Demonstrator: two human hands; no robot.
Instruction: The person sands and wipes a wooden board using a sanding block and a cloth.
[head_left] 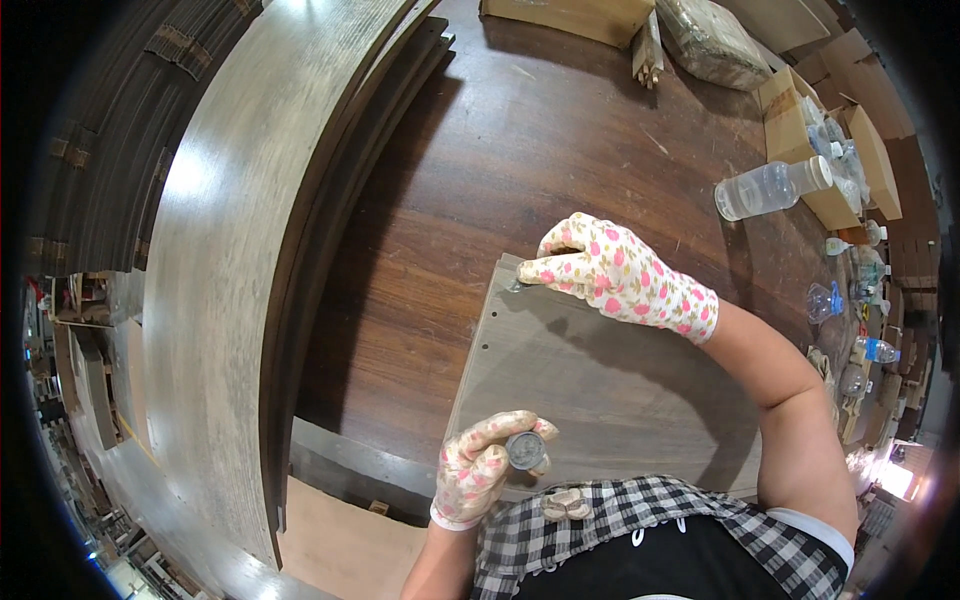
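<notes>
My left hand point(474, 470), in a white floral glove with stained fingers, is closed around a small round pot point(526, 452) with grey paste-like stuff in it. Before me lies a flat grey wood-grain board point(610, 400) with small dark holes near its left edge. My right hand point(622, 272), in a clean-looking floral glove, rests at the board's far left corner with fingers bent and pinched. A small greyish patch shows under its fingertips. Whatever the pinch holds is too small and too hidden to name.
A stack of long grey boards point(240, 250) rises on the left. On the brown tabletop point(430, 200) a clear bottle point(770, 190) stands at the right, beside an open carton point(810, 190) of plastic bottles. A wrapped package point(710, 42) and wooden strips point(648, 55) lie at the back.
</notes>
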